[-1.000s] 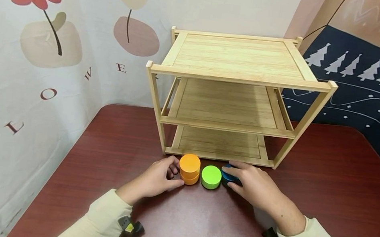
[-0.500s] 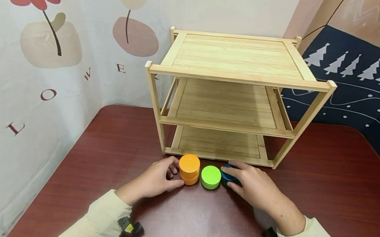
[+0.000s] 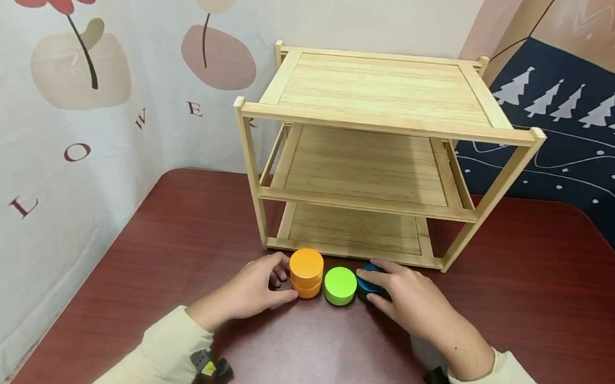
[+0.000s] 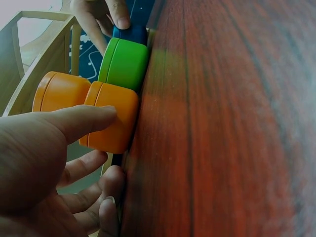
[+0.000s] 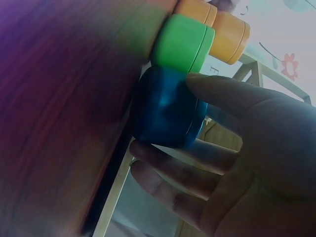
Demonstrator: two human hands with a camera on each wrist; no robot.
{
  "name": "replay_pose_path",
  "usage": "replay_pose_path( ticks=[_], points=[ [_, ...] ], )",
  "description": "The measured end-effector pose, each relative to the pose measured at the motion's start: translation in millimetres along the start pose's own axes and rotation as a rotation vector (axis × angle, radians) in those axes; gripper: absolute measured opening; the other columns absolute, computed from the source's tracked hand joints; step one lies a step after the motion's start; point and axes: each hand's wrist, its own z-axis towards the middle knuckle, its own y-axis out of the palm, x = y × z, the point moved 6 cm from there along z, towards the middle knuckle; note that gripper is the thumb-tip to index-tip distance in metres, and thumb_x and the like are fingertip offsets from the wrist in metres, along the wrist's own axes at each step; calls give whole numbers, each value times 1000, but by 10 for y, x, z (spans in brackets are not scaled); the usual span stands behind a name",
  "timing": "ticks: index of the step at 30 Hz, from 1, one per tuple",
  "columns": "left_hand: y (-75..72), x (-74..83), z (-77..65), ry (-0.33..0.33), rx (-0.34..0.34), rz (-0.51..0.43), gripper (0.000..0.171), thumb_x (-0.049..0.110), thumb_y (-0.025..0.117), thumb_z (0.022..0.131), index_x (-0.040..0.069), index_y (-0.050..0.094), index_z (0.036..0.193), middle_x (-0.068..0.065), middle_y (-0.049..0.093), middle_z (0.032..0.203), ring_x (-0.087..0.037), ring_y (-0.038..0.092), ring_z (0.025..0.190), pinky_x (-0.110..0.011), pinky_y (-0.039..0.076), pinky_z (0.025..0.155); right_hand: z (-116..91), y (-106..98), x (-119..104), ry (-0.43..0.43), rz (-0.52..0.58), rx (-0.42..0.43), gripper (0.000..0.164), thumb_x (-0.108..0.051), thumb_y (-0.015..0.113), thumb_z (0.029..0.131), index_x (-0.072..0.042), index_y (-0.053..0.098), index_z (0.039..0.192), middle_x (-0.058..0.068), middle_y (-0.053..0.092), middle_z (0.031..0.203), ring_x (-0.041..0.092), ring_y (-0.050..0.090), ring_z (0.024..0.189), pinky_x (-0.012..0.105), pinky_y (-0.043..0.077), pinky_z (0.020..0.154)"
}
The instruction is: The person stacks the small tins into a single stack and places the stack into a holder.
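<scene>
Two orange round lidded jars stand stacked: the upper orange jar point(image 3: 306, 264) sits on the lower orange jar point(image 4: 116, 118). My left hand point(image 3: 252, 289) holds the lower one from its left, thumb along the near side and fingers behind. A green round lidded jar point(image 3: 340, 286) stands between the stack and a blue round lidded jar point(image 5: 165, 106). My right hand point(image 3: 416, 299) grips the blue jar, thumb on its near side and fingers over and behind it. In the head view that hand hides much of the blue jar.
A three-tier light wooden shelf point(image 3: 376, 123) stands just behind the row of jars on the dark red table point(image 3: 319, 364). Printed cloths cover the walls: flowers on the left cloth point(image 3: 127, 48), white trees on the right cloth point(image 3: 584, 152). Each sleeve carries a small black device.
</scene>
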Motion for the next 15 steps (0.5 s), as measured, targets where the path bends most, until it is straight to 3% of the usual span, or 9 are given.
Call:
replay_pose_path(
  ticks=[15],
  points=[
    [-2, 10, 7, -7, -8, -4, 43, 22, 82, 83, 7, 58, 115, -4, 63, 93, -12, 59, 82, -30, 49, 78, 7, -14, 14, 0, 16, -2, 37, -21, 75, 90, -16, 70, 126, 18, 64, 131, 30, 69, 108, 44, 58, 84]
  ],
)
